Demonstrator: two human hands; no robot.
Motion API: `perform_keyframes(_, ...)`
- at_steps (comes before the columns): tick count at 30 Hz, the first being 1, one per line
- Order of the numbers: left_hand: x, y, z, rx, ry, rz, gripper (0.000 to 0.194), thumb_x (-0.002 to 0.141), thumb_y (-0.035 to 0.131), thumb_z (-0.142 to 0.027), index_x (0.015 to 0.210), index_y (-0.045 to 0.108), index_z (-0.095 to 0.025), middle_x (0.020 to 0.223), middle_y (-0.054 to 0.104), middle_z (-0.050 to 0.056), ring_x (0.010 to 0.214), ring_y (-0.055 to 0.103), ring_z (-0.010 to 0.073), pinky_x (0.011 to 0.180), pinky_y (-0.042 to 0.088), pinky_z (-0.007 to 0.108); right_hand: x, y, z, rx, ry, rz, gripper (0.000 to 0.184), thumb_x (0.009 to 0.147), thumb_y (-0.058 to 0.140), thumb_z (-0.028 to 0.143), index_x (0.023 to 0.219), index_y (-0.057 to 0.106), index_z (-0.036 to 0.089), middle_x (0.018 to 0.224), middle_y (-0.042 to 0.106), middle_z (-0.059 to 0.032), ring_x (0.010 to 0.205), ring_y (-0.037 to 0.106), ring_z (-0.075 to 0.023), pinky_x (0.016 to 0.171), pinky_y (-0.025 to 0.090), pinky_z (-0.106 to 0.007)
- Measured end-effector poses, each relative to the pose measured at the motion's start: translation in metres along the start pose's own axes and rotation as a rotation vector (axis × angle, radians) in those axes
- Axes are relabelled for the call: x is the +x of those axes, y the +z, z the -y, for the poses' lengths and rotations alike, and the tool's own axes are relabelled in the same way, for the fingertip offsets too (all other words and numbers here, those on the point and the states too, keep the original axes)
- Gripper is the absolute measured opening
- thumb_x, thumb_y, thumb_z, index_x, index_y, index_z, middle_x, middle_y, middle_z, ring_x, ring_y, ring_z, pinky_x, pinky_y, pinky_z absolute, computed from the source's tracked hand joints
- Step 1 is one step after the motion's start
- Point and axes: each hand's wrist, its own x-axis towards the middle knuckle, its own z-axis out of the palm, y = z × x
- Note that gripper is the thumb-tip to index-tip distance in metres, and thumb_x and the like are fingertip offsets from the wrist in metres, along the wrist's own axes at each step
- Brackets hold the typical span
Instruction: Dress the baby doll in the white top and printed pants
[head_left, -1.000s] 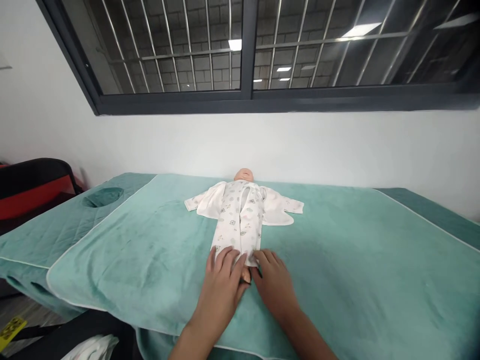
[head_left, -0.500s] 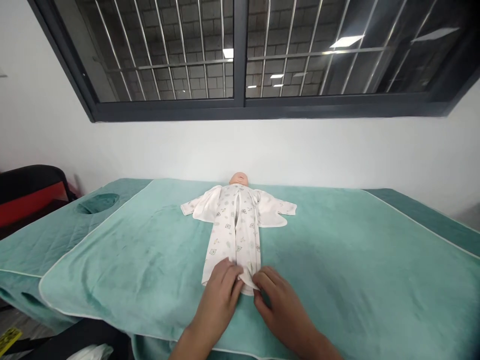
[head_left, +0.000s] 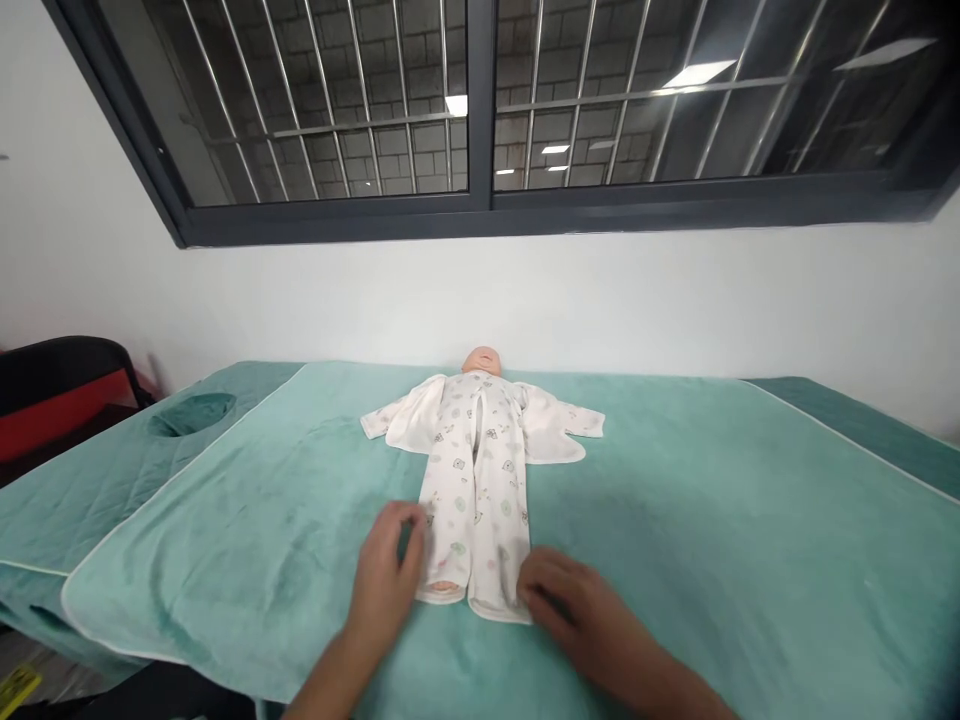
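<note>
one doll (head_left: 482, 361) in patterned trousers (head_left: 498, 505), one yellow tag (head_left: 18, 690) with illegible markings

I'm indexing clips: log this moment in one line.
left hand: at outer edge of one pant leg | right hand: at outer edge of other leg | doll: face-up on green cover

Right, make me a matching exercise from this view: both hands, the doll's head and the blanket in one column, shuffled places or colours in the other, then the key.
Column one
1. left hand
2. blanket
3. right hand
4. baby doll's head

Column two
A. at the outer side of the printed white trousers, on the picture's right, near the hem
B. at the end of the outfit nearest the wall
C. at the outer side of the trouser leg on the picture's left
D. teal green with a pale edging

Pairs: 1-C, 2-D, 3-A, 4-B
</note>
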Motion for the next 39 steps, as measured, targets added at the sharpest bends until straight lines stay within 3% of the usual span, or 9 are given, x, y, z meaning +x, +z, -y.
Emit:
perform_keyframes(2,0.026,0.006,0.026,0.153,-0.084,-0.044,0.023,0.089,0.046,-0.025,0.108,0.055,-0.018,0.108,0.060,0.010,0.103,0.056,0.0244,0.090,0.047,0.041,0.019,-0.007,-0.025,-0.036,0.070,-0.139,0.017,0.094,0.042,0.019,0.085,0.057,0.022,0.088,0.061,-0.0007,0.082,0.058,-0.0153,0.074,0.049,-0.028)
perform_keyframes(5,0.064,0.021,0.051,0.389,-0.025,0.025,0.037,0.087,0.048,-0.027,0.123,0.052,-0.017,0.125,0.055,0.013,0.118,0.048,0.0287,0.098,0.040,0.047,0.057,-0.011,-0.069,-0.238,0.070,-0.320,0.025,0.088,0.046,0.012,0.108,0.060,0.019,0.112,0.061,-0.0086,0.108,0.053,-0.0234,0.093,0.046,-0.041)
perform_keyframes(9,0.105,0.044,0.056,0.487,0.160,0.179,0.041,0.086,0.052,-0.024,0.126,0.054,-0.019,0.138,0.049,0.013,0.134,0.034,0.0315,0.108,0.028,0.052,0.104,-0.003,-0.103,-0.353,-0.120,-0.281,0.029,0.090,0.044,0.011,0.112,0.064,0.015,0.116,0.062,-0.0123,0.114,0.051,-0.0236,0.100,0.043,-0.042)
perform_keyframes(13,0.130,0.059,0.051,0.417,0.217,0.244,0.035,0.086,0.048,-0.021,0.119,0.060,-0.021,0.126,0.059,0.011,0.126,0.045,0.0273,0.114,0.017,0.049,0.127,0.004,-0.106,-0.432,-0.186,-0.289,0.027,0.088,0.050,0.011,0.108,0.068,0.017,0.117,0.064,-0.0112,0.117,0.051,-0.0249,0.104,0.038,-0.041)
perform_keyframes(16,0.134,0.062,0.048,0.380,0.230,0.242,0.034,0.087,0.045,-0.018,0.116,0.063,-0.021,0.118,0.064,0.009,0.122,0.048,0.0241,0.114,0.021,0.041,0.132,0.005,-0.103,-0.431,-0.089,-0.280,0.027,0.089,0.050,0.013,0.109,0.068,0.017,0.117,0.065,-0.0107,0.112,0.054,-0.0247,0.101,0.040,-0.036)
perform_keyframes(20,0.128,0.059,0.044,0.337,0.249,0.254,0.032,0.087,0.046,-0.019,0.114,0.064,-0.020,0.116,0.065,0.009,0.118,0.050,0.0250,0.109,0.031,0.038,0.131,0.001,-0.099,-0.421,0.019,-0.273,0.026,0.090,0.048,0.014,0.107,0.068,0.016,0.112,0.066,-0.0118,0.105,0.058,-0.0252,0.092,0.043,-0.035)
perform_keyframes(27,0.126,0.056,0.040,0.341,0.208,0.281,0.031,0.087,0.046,-0.022,0.114,0.062,-0.019,0.114,0.064,0.010,0.107,0.054,0.0239,0.095,0.042,0.035,0.110,-0.002,-0.092,-0.377,-0.036,-0.223,0.019,0.086,0.048,0.011,0.094,0.064,0.017,0.102,0.065,-0.0094,0.096,0.058,-0.0225,0.086,0.044,-0.033)
perform_keyframes(33,0.127,0.057,0.041,0.399,0.116,0.263,0.027,0.089,0.044,-0.023,0.110,0.061,-0.020,0.109,0.063,0.009,0.102,0.054,0.0234,0.090,0.042,0.033,0.090,0.004,-0.096,-0.347,-0.050,-0.284,0.024,0.091,0.037,0.009,0.083,0.057,0.018,0.086,0.059,-0.0069,0.084,0.052,-0.0203,0.081,0.044,-0.033)
perform_keyframes(39,0.116,0.045,0.030,0.482,0.151,0.246,0.021,0.089,0.043,-0.022,0.097,0.063,-0.019,0.101,0.061,0.009,0.097,0.053,0.0241,0.088,0.038,0.036,0.096,0.006,-0.100,-0.419,-0.085,-0.241,0.022,0.080,0.046,0.002,0.080,0.061,0.018,0.090,0.058,-0.0062,0.088,0.049,-0.0213,0.083,0.042,-0.035)
